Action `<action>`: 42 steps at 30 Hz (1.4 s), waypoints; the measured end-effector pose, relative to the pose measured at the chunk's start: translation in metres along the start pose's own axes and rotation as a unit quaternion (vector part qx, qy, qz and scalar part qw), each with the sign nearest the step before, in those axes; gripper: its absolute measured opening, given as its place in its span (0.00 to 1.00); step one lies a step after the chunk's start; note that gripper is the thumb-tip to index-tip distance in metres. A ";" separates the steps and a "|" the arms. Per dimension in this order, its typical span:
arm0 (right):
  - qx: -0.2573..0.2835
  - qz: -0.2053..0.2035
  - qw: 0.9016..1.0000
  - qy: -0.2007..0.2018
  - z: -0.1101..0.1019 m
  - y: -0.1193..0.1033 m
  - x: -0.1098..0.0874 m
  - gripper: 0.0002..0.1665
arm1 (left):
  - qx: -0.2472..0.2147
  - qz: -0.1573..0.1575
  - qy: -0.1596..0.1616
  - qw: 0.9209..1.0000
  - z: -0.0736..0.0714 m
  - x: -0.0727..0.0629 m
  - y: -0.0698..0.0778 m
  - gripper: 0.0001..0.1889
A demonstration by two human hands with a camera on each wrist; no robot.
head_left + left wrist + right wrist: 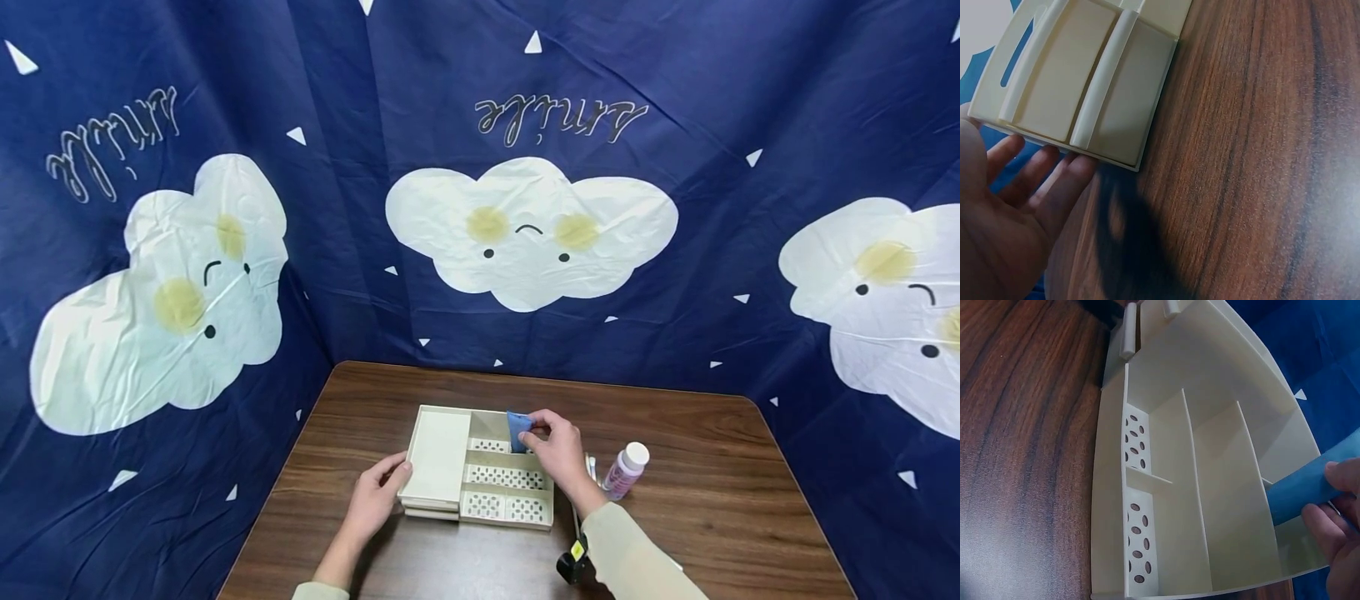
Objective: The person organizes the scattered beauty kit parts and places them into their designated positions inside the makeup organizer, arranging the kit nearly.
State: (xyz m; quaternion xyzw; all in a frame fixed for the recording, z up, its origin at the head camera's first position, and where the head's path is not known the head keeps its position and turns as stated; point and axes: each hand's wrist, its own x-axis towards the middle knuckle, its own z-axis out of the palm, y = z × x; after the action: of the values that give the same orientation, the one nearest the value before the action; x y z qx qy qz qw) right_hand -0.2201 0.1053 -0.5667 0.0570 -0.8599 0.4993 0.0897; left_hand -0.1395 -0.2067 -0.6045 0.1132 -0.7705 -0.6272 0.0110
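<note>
A cream storage box stands on the wooden table, with drawer-like fronts at its left end and open compartments with perforated floors on its right. My left hand holds the box's left side; in the left wrist view its fingertips meet the lower edge. Between thumb and fingers, my right hand pinches a blue tube. The tube stands tilted in the far compartment. Seen from the right wrist, the tube has its lower end behind a divider, where I cannot tell if it touches the floor.
A bottle with a white cap and purple label stands right of my right hand. Thin white-tipped sticks lie partly hidden by that wrist. A black object with a yellow label lies near the right sleeve. Blue cloth hangs behind the table.
</note>
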 end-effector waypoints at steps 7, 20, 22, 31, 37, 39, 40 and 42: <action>-0.005 0.004 1.000 0.012 -0.003 0.001 0.002 0.11 | -0.006 0.001 -0.005 1.000 0.000 0.005 -0.008 0.20; 0.016 -0.018 1.000 0.013 -0.007 0.007 -0.001 0.12 | -0.024 0.003 -0.017 1.000 -0.004 0.002 -0.009 0.23; 0.015 -0.018 1.000 0.011 -0.007 0.006 -0.001 0.12 | -0.026 0.001 -0.015 1.000 -0.004 -0.003 0.000 0.22; 0.021 -0.018 1.000 0.013 -0.008 0.005 -0.002 0.12 | -0.020 0.007 -0.006 1.000 -0.003 -0.008 0.008 0.20; 0.021 -0.025 0.999 0.022 -0.010 0.005 -0.002 0.12 | -0.016 0.004 -0.013 1.000 -0.003 -0.009 0.010 0.22; 0.016 -0.029 0.999 0.025 -0.011 0.006 -0.001 0.12 | -0.022 0.003 -0.014 1.000 -0.003 -0.009 0.010 0.21; 0.015 -0.029 0.999 0.025 -0.011 0.007 -0.001 0.11 | -0.023 0.002 -0.015 1.000 -0.003 -0.008 0.008 0.21; 0.014 -0.026 0.999 0.025 -0.013 0.006 0.000 0.11 | -0.021 0.000 -0.014 1.000 -0.003 -0.005 0.002 0.21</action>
State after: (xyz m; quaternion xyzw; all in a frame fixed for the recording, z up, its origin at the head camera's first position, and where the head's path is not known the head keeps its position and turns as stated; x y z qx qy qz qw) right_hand -0.2201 0.1195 -0.5651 0.0678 -0.8484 0.5103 0.1232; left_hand -0.1349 -0.2083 -0.6013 0.1043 -0.7575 -0.6445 0.0031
